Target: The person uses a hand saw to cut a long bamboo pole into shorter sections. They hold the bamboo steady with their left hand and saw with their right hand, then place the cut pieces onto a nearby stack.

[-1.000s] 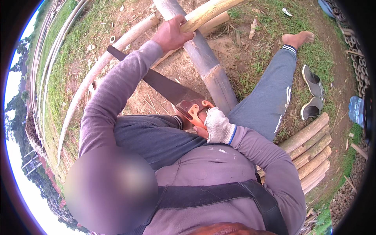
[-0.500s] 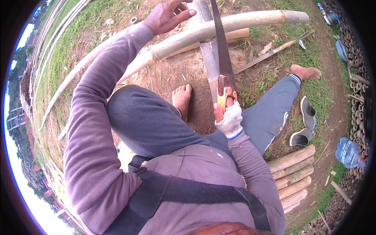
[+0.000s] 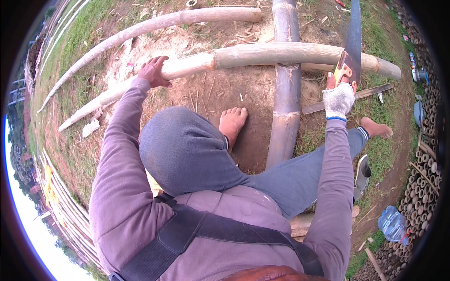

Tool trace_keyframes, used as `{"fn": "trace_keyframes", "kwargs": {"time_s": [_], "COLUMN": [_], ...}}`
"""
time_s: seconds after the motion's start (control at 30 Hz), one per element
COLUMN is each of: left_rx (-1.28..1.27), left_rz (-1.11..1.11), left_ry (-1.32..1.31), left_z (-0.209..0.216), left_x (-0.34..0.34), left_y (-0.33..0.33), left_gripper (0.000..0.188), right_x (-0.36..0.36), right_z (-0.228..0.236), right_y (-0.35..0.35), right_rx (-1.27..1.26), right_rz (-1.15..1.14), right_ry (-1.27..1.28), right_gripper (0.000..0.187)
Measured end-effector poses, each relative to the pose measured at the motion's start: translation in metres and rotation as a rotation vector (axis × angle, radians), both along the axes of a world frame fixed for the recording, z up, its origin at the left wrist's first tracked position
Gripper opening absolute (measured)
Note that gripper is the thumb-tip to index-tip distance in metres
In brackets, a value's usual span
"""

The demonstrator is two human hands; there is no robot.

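Note:
My right hand (image 3: 338, 99), in a white knit glove with bare fingertips, is closed around the orange and brown handle of a handsaw (image 3: 355, 33). The saw's dark blade points away from me and crosses the right part of a long bamboo pole (image 3: 276, 52); whether its teeth touch cannot be made out. That pole lies crosswise over a thicker bamboo log (image 3: 285, 100). My bare left hand (image 3: 153, 72) straddles the pole's left part, fingers on the far side and thumb on the near side.
Another bamboo pole (image 3: 187, 18) lies farther off at the left. A split strip (image 3: 349, 98) rests beneath the saw hand. At right are a dark shoe (image 3: 361, 175), a clear blue bottle (image 3: 393, 225) and stacked bamboo ends (image 3: 422, 187). Cut bamboo pieces (image 3: 302, 222) lie beside my right arm.
My left hand has come down from the air onto the pole's left part. The handsaw has moved right with my right hand, toward the pole's right end. My view has shifted.

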State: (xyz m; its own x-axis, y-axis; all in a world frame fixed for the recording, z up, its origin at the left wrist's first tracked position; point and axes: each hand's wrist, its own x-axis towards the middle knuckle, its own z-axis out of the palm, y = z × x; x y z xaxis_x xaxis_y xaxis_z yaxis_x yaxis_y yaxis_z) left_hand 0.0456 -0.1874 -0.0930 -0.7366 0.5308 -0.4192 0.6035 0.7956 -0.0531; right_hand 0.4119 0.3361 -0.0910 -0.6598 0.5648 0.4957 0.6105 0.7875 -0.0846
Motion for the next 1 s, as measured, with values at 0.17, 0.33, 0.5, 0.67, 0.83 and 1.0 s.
{"fn": "trace_keyframes", "kwargs": {"time_s": [0.17,0.33,0.5,0.67,0.83,1.0], "left_rx": [-0.055,-0.085,-0.090,0.020,0.065,0.108], "left_rz": [0.096,0.112,0.104,0.095,0.079,0.118], "left_ry": [-0.214,-0.159,-0.188,-0.186,-0.142,-0.160], "left_z": [0.013,0.021,0.019,0.009,0.006,0.012], "left_x": [-0.011,0.006,0.037,0.064,0.070,0.084], "left_y": [0.012,0.016,-0.001,-0.003,-0.004,0.046], "left_gripper": [0.094,0.083,0.087,0.080,0.076,0.073], "right_x": [-0.055,-0.075,-0.086,-0.083,-0.055,0.023], "right_z": [-0.012,-0.018,-0.010,-0.014,0.004,0.025], "right_y": [0.021,0.024,0.037,0.055,0.025,-0.052], "right_rx": [-0.161,-0.334,-0.414,-0.309,-0.387,-0.603], "right_rz": [-0.223,-0.245,-0.233,-0.178,-0.098,0.145], "right_ry": [-0.099,-0.025,-0.082,-0.057,0.081,0.224], "right_gripper": [0.079,0.085,0.087,0.087,0.074,0.053]}}
